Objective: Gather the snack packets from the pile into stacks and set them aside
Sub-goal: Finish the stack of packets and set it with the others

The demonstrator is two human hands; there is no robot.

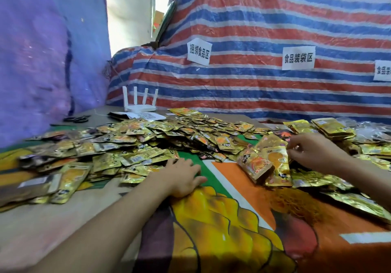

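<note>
Early stage, I judge: the pile of snack packets lies unsorted on the bench across left and centre of frame, with only a few stacks set aside at upper right. Your left hand rests flat at the pile's edge, fingers straight. Your right hand pinches a tilted bundle with curled fingers, right of centre.

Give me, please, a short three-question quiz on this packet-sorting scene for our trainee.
1. True or false: the left hand grips a packet.
2. What stands behind the pile? A) white router B) kettle C) lamp
3. Fill in: the right hand pinches a bunch of gold ____.
Key: 1 false, it lies flat; 2 A; 3 packets.
</note>
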